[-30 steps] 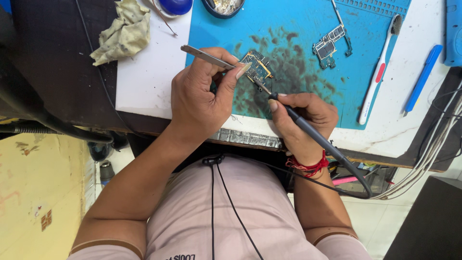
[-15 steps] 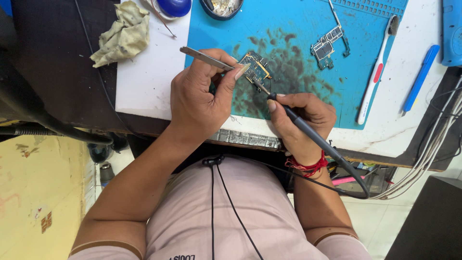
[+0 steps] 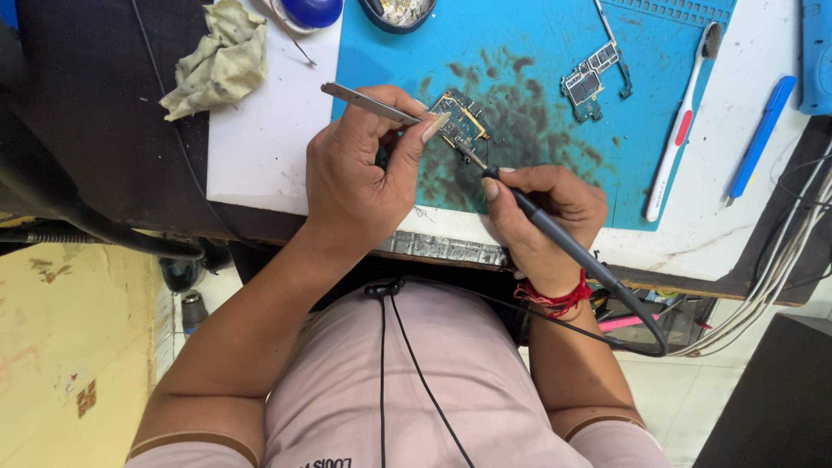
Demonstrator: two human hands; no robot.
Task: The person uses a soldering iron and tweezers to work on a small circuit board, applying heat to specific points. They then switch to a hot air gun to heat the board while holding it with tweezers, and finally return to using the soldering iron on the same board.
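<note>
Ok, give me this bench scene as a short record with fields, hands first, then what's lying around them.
left hand: grips tweezers, tips at the circuit board
right hand: grips a soldering iron like a pen, tip on the same board
surface: blue mat, dark-stained around the board
second board: lies apart, further up the mat
toothbrush: right edge of the mat
blue pen: on the white top, right of the toothbrush
rag: crumpled, left of the mat

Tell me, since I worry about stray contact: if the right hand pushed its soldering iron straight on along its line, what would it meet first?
Probably the small circuit board: the right hand aims the soldering iron up-left, its tip already at the board's edge.
</note>
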